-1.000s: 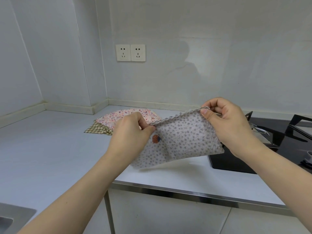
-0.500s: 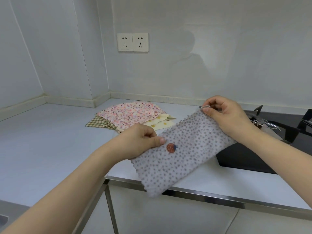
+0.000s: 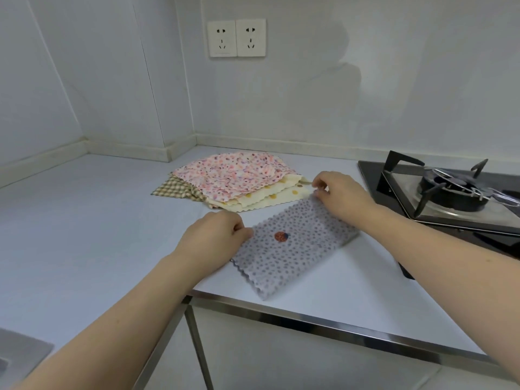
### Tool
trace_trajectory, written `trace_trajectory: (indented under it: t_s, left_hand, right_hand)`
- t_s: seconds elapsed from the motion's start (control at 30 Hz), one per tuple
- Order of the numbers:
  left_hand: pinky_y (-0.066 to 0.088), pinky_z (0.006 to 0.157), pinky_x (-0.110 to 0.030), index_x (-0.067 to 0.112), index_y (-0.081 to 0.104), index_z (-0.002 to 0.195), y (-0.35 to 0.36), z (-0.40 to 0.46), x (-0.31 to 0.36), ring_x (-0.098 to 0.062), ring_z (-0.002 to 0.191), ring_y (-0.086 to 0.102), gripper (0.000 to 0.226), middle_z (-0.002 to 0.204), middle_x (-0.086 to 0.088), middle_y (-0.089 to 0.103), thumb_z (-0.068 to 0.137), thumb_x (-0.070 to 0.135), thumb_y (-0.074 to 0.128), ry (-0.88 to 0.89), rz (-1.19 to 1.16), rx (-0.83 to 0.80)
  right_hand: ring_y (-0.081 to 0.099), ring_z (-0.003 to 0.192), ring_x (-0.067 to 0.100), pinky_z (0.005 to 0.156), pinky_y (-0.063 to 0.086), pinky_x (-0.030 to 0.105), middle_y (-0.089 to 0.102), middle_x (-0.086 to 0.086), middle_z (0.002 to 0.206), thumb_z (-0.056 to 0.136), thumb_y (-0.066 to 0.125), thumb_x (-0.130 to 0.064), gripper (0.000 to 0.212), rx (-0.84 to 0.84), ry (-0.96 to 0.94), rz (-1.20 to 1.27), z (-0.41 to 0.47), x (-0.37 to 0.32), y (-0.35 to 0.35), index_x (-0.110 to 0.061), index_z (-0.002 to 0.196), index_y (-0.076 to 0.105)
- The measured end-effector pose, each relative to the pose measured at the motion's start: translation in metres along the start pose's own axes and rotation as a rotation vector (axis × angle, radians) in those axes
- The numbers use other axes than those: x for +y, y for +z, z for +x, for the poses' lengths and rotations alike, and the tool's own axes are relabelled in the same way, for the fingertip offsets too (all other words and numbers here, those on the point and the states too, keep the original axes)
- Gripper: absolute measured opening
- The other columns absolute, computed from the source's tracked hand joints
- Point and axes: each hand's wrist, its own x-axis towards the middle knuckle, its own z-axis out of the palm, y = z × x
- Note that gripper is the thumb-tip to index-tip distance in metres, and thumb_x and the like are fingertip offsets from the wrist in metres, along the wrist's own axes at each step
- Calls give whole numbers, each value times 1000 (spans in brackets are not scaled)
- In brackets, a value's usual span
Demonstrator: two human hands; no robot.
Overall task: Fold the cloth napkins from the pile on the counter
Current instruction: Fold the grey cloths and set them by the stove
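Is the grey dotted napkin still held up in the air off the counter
No, the grey dotted napkin lies flat on the counter, with both hands at its edges.

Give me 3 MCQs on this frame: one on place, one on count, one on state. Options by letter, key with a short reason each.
1. Where does the grey dotted napkin lie?
A. on the gas stove
B. on the counter, near its front edge
C. on top of the pile

2. How many wall sockets are in view?
A. one
B. two
C. four

3. What are the hands doing to the grey dotted napkin?
A. both pinch its edges
B. only the left touches it
C. both hang clear of it

Key:
1 B: it lies flat on the counter, between the pile and the metal edge strip, beside the gas stove.
2 B: two wall sockets sit side by side.
3 A: left hand pinches the near-left edge; right hand pinches the far corner.
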Motion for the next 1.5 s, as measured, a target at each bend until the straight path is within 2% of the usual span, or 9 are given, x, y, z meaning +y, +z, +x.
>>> trace_trajectory:
  t_s: [0.13, 0.23, 0.3, 0.43, 0.53, 0.77, 0.97, 1.23, 1.5]
  left_hand:
    - [48, 73, -36, 19, 57, 98, 1, -4, 11, -19, 88, 55, 17, 96, 1, 58, 97, 35, 50, -55, -118, 226]
    - [45, 83, -31, 20, 55, 104, 12, -13, 44, -14, 98, 50, 12, 108, 3, 49, 96, 16, 48, 12, -371, 337]
    - [43, 85, -34, 14, 56, 108, 31, -19, 56, -18, 102, 46, 17, 112, -1, 49, 95, 12, 45, 177, -277, 335]
    - [32, 107, -39, 13, 47, 134, 58, -24, 46, -27, 126, 39, 68, 136, -6, 44, 88, 49, 13, 231, 105, 33]
    - [11, 120, -39, 16, 24, 151, 55, -27, 47, -22, 144, 16, 76, 157, -3, 22, 89, 59, 12, 158, 179, -81]
    - [-7, 119, -42, 14, 0, 156, 39, -28, 60, -25, 149, -10, 81, 163, -3, -7, 95, 63, 21, -15, 217, -316]
    - [2, 120, -51, 1, 8, 153, 57, -7, 107, -32, 147, 6, 77, 161, -16, 10, 99, 54, 18, -49, 188, -92]
    - [-7, 117, -58, 8, -2, 155, 62, -15, 101, -33, 148, -9, 78, 163, -12, -6, 97, 57, 15, -138, 217, -186]
    - [-5, 120, -43, 12, -3, 155, 45, -54, 57, -28, 149, -10, 69, 163, -10, -8, 100, 51, 14, -183, 175, -162]
  right_hand:
    - [45, 116, 29, 97, 36, 40, 45, 7, 133, 93, 51, -20, 41, 160, -166, -142, -26, -28, 8, -18, 134, 48]
    - [47, 121, 26, 101, 35, 40, 48, 3, 136, 97, 43, -35, 40, -4, -208, -196, -44, -38, 16, -20, 134, 49]
    - [39, 133, 24, 110, 29, 41, 41, 2, 147, 100, 34, -46, 48, -179, -117, -186, -47, -29, 22, -22, 141, 42]
    - [3, 149, 13, 119, 1, 37, 4, -3, 163, 102, 17, -50, 57, -360, -83, -159, -48, -12, 28, -27, 154, 12]
    - [-6, 149, 13, 120, -3, 37, -4, -4, 163, 102, 13, -51, 58, -410, -99, -188, -45, -5, 25, -28, 155, 3]
    - [-4, 149, 14, 120, -3, 33, -8, -5, 162, 104, 10, -45, 57, -404, -65, -206, -41, 18, 22, -24, 155, -4]
    - [-4, 149, 15, 121, -1, 36, -8, -4, 162, 105, 10, -41, 55, -403, -70, -206, -42, 18, 20, -22, 155, -3]
    - [-3, 149, 15, 121, -1, 36, -9, -4, 162, 105, 10, -41, 56, -408, -81, -223, -42, 18, 20, -22, 155, -5]
    - [-3, 149, 18, 121, 2, 42, -8, -1, 162, 104, 10, -43, 57, -416, -105, -246, -40, 18, 18, -21, 155, -4]
